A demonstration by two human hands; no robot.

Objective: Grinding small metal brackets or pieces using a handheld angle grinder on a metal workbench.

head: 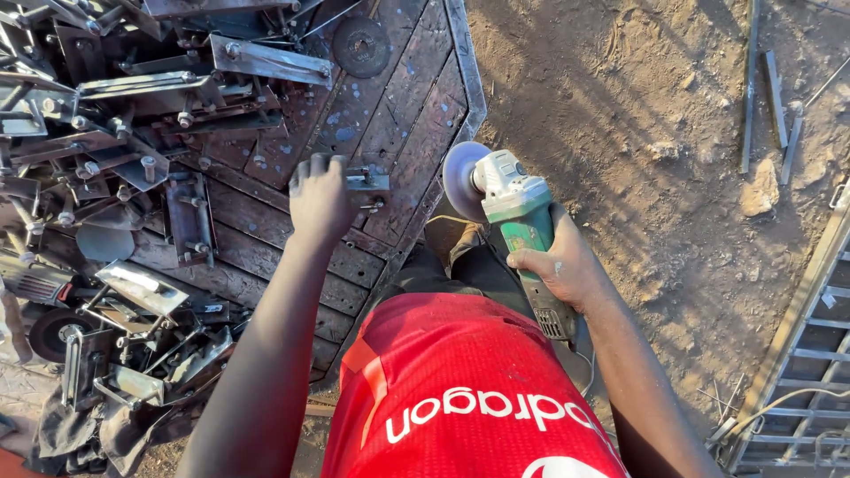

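Observation:
My left hand (pixel 320 199) reaches onto the dark wooden worktable (pixel 403 106) and grips a small metal bracket with a bolt (pixel 367 181), which lies near the table's right edge. My right hand (pixel 560 264) is closed around the green body of an angle grinder (pixel 518 217). Its grey disc (pixel 463 180) faces the table edge, just right of the bracket and apart from it. My red shirt fills the lower middle of the view.
Several bolted steel brackets and plates (pixel 133 115) are piled over the table's left half. A spare grinding disc (pixel 360 46) lies at the top. Bare dirt ground (pixel 655 133) spreads to the right, with metal bars (pixel 775 97) and a metal frame (pixel 810 354) at the right edge.

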